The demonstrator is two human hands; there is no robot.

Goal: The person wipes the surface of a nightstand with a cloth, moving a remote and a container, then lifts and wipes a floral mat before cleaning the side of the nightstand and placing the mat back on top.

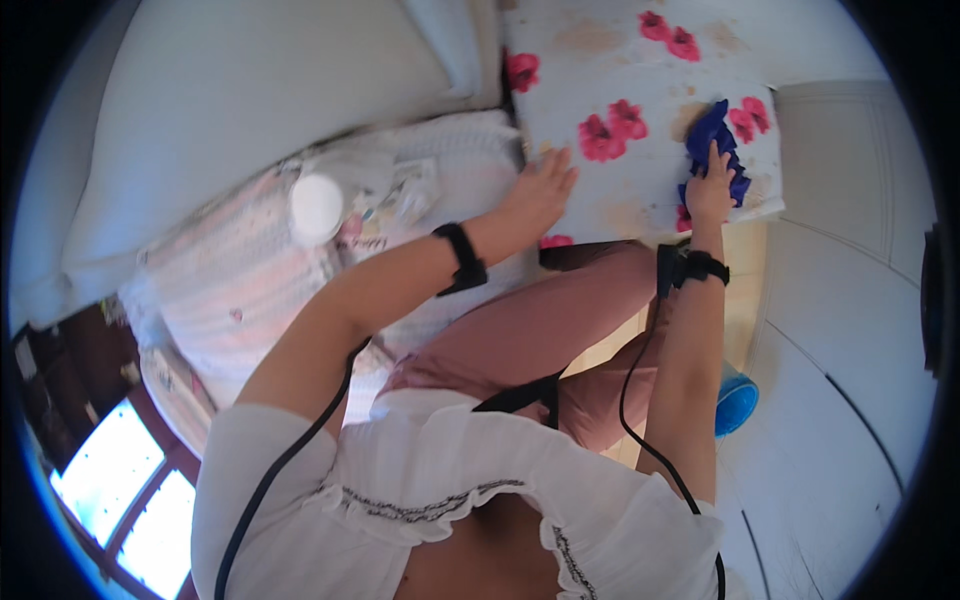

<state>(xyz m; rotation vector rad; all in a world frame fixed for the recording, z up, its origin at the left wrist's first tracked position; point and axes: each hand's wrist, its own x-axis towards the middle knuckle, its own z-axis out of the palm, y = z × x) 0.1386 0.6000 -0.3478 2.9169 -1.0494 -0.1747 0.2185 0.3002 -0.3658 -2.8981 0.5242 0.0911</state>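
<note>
My right hand (710,187) lies palm down on a crumpled dark blue cloth (709,139), near the right edge of a white table surface with red printed flowers (622,184). Brownish stains show on that surface around the cloth. Over the table's left edge rests my left hand (541,187), fingers a little spread, with nothing seen in it; what lies under its palm is hidden. Each wrist wears a black strap, and black cables run along the arms.
A round white lid or container (316,208) and clear plastic packaging (412,191) lie on a patterned bed or seat cover (247,300) to the left. A blue bucket (736,403) stands on the floor at right, beside white cabinet fronts (840,165).
</note>
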